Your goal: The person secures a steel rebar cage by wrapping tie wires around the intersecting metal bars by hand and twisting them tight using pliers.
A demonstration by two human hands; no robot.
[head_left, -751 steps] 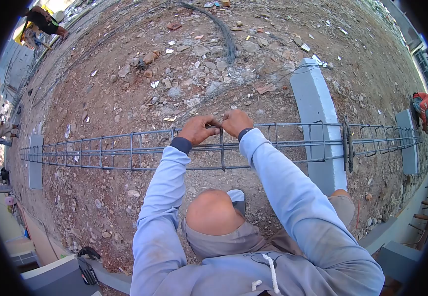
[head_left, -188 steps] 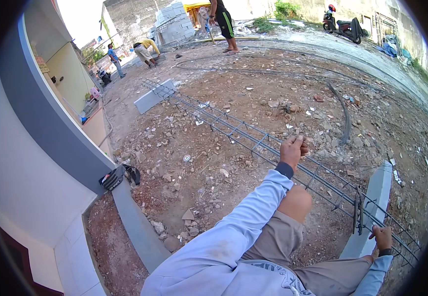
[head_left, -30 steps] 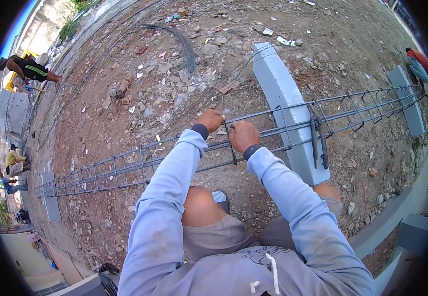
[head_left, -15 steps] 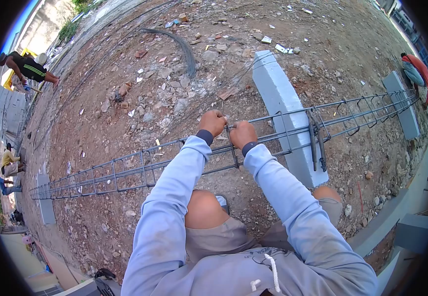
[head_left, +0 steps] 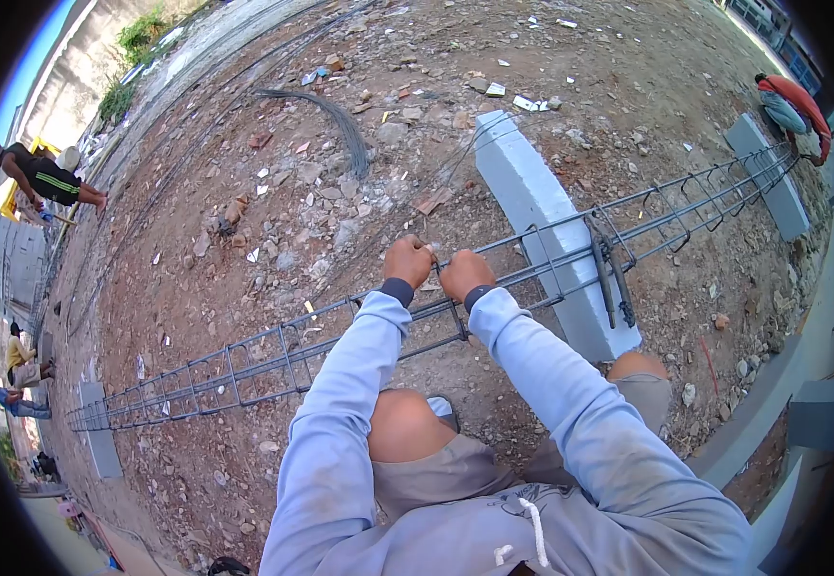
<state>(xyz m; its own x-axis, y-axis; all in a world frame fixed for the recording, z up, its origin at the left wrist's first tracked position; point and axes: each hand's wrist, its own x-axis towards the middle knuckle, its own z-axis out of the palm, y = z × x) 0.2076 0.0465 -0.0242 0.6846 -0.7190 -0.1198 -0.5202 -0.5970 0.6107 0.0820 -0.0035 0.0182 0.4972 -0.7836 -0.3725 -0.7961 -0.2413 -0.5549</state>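
Observation:
A long steel rebar cage (head_left: 234, 370) with square stirrups runs across in front of me. At one stirrup near the cage's middle, my left hand (head_left: 409, 261) is closed in a pinch at the upper bar. My right hand (head_left: 466, 275) is closed too, just right of it at the same stirrup. What the fingertips grip is too small to make out. A dark tool with two long handles (head_left: 612, 274), like pincers, hangs over the cage to the right. Beneath it, a grey block (head_left: 532, 182) supports the cage.
More grey blocks hold up the cage at the right end (head_left: 772, 182) and left end (head_left: 100, 446). A person in red (head_left: 801, 106) bends at the right end. Other people work at the left. A bundle of thin wire (head_left: 340, 125) lies on rubble-strewn ground.
My view has tilted, so the cage's left end sits lower and its right end higher. Both hands stay at the same stirrup, slightly shifted. The person in red has bent differently.

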